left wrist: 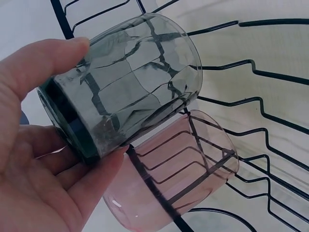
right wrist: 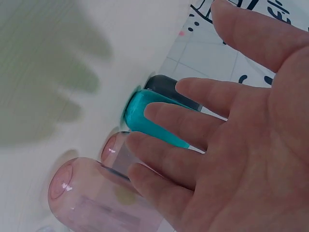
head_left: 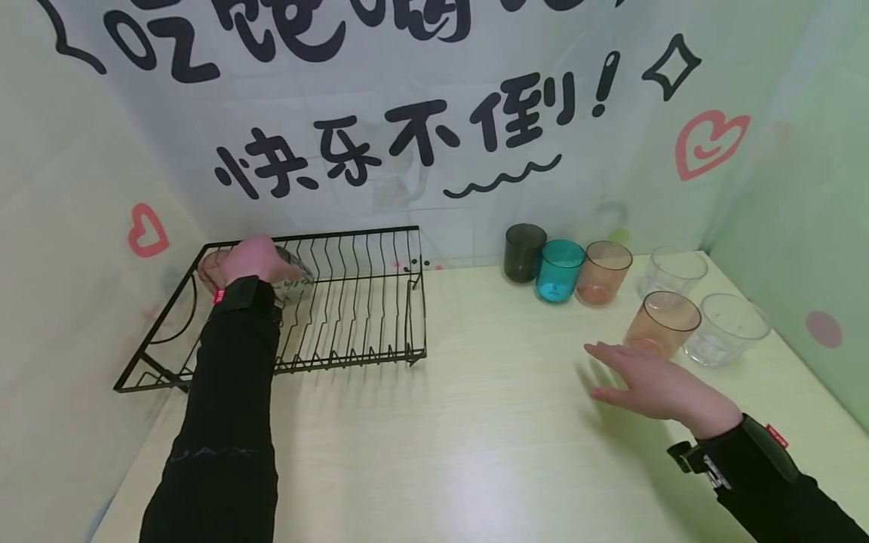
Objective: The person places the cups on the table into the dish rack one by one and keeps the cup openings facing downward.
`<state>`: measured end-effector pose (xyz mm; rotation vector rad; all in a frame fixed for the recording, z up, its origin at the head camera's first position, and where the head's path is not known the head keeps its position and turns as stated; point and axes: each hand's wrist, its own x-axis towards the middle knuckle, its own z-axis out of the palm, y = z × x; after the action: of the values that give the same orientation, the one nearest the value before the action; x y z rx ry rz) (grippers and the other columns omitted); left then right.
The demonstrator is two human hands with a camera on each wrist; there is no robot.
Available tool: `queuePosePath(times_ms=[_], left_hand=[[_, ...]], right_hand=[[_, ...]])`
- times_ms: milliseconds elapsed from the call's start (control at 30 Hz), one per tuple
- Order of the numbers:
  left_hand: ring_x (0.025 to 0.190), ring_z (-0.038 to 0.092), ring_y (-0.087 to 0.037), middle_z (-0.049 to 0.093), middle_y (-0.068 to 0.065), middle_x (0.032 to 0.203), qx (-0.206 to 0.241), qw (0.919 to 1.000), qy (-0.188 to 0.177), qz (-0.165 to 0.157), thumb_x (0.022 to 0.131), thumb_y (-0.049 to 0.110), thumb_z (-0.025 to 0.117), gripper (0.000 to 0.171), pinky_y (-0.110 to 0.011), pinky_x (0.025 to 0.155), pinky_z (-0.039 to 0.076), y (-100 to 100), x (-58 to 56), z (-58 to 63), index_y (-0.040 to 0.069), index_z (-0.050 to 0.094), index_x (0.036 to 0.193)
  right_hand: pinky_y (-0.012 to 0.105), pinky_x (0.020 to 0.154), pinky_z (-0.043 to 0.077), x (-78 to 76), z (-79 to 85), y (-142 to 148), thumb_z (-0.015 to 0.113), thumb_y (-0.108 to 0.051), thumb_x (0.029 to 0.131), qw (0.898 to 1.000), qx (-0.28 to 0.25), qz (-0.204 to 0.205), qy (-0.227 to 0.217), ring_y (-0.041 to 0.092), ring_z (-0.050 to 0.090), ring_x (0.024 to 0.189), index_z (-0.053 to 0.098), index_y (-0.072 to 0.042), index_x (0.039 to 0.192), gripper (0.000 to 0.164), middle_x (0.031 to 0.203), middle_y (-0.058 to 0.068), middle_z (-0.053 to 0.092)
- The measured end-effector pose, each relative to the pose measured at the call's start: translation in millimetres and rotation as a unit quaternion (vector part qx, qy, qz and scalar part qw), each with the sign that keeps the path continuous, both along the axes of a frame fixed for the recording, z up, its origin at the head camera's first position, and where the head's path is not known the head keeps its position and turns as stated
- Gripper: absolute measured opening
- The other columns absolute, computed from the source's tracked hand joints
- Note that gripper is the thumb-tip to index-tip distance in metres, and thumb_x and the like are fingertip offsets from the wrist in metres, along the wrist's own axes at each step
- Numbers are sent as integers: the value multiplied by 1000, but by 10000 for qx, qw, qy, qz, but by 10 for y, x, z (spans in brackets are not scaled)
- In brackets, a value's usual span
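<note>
My left hand (head_left: 254, 260) is at the left end of a black wire dish rack (head_left: 353, 364). It grips a clear grey glass (left wrist: 130, 77) near one end, thumb on one side and fingers on the other, with the glass tilted on its side. Right beside that glass, a pink glass (left wrist: 174, 174) leans among the rack wires. Whether the grey glass bears on the wires I cannot tell. Over the table at the right, my right hand (head_left: 655, 381) has its fingers straight and holds nothing. A front pink glass (head_left: 661, 324) stands closest to it.
At the back right stand a dark grey glass (head_left: 524, 253), a teal glass (head_left: 560, 271) and another pink glass (head_left: 603, 275). Two colourless glasses (head_left: 726, 332) are near the right wall. A lettered cloth (head_left: 407, 211) hangs behind the table (head_left: 434, 445).
</note>
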<state>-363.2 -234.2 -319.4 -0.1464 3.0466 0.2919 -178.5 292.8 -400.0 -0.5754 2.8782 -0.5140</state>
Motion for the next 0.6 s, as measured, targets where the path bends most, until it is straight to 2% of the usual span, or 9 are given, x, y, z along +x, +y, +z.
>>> queuePosePath(times_ms=[133, 400, 600], left_hand=[[86, 56, -40, 62, -28, 108, 60, 10000, 5, 26, 85, 34, 70, 45, -50, 69, 47, -4, -1, -19, -6, 60, 102], [95, 58, -46, 61, -32, 113, 65, 10000, 13, -63, 86, 35, 70, 49, -57, 78, 49, -24, -18, -34, -9, 61, 105], [96, 57, -47, 59, -33, 115, 108, 9998, 5, -140, 87, 35, 68, 49, -57, 76, 50, -35, -38, -46, -9, 60, 107]], right_hand=[[64, 102, 37, 12, -8, 17, 71, -38, 90, 10000, -7, -39, -24, 52, 41, 130, 45, 3, 144, 72, 144, 32, 44], [66, 101, 37, 29, -15, 43, 72, -42, 89, 9998, -42, -122, -155, 55, 36, 132, 42, 0, 147, 78, 148, 33, 36], [65, 101, 37, 31, -10, 73, 73, -40, 89, 9999, -3, -68, 132, 53, 39, 130, 43, 1, 146, 77, 146, 33, 39]])
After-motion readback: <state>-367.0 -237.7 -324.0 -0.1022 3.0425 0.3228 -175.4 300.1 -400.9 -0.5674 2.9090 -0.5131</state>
